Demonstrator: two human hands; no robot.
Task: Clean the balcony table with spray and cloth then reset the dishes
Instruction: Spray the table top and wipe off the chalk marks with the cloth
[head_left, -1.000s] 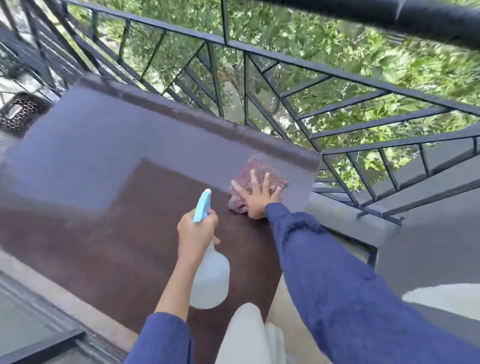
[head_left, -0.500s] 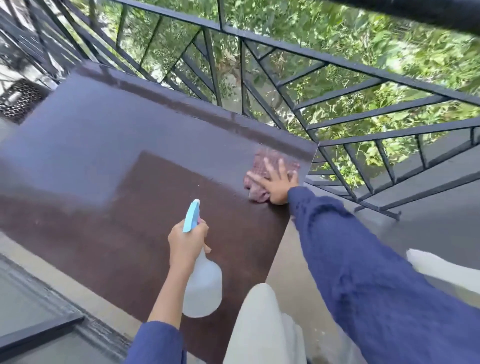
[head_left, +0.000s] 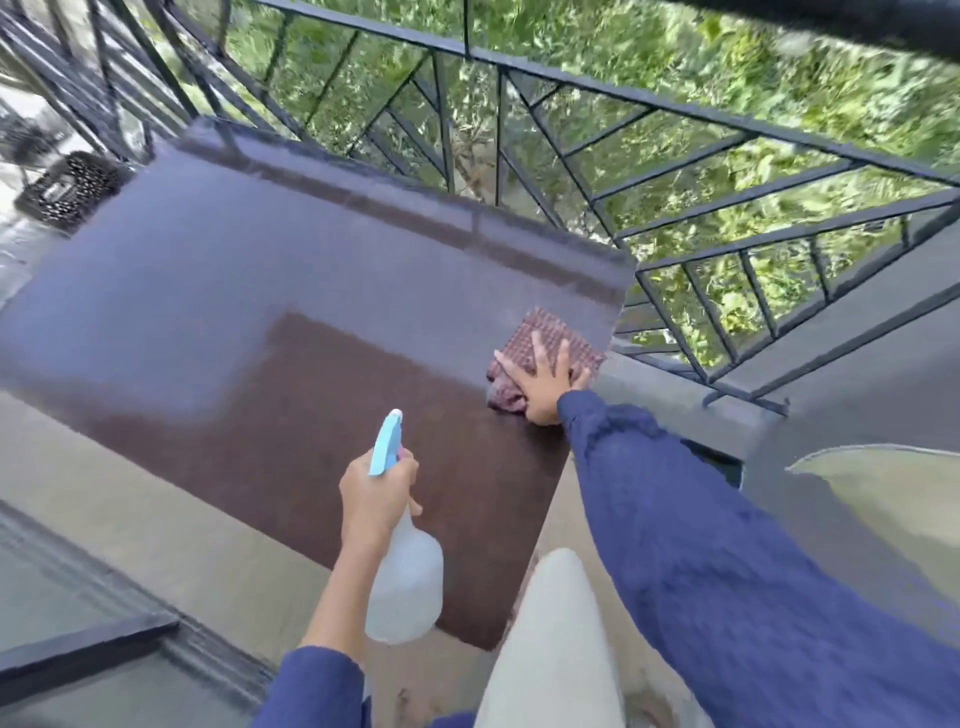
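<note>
I am seeing the right hand (head_left: 543, 379) lying flat with fingers spread, pressing the reddish waffle-textured cloth (head_left: 540, 345) onto the dark brown table (head_left: 260, 291), at about two o'clock from the frame's centre, just beside the table's right edge. The left hand (head_left: 374, 501) is gripping the neck of the translucent spray bottle (head_left: 408, 587), fingers wrapped closed under its light blue nozzle (head_left: 385, 441), at about six o'clock. The black railing (head_left: 649, 104) is running behind the table at twelve o'clock.
</note>
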